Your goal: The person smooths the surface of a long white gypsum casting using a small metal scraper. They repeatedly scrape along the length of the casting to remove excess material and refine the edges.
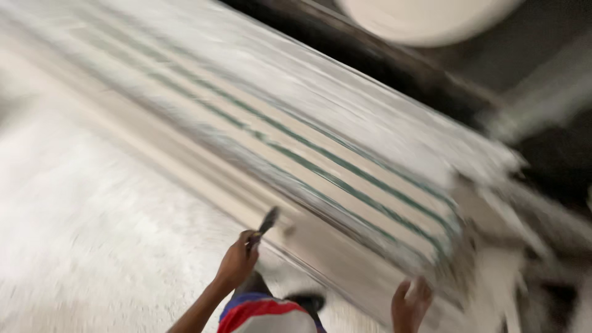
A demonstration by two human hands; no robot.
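A pale, dusty floor (80,203) is seen at left, heavily blurred. Across it, a stack of long white sheets (296,142) with green stripes is laid diagonally; torn white scraps (512,271) lie at its near end. A dark tool (267,221) (kind not discernible) is gripped in the closed left hand (237,262), just beside the stack's edge. The right hand (412,301) is placed against the stack's corner, fingers loosely curled, nothing held. A round white object (425,15) is noted at top.

Pale dusty floor (80,203), dark shadowed ground (555,154) beyond, blurred pale round shape (425,15) above
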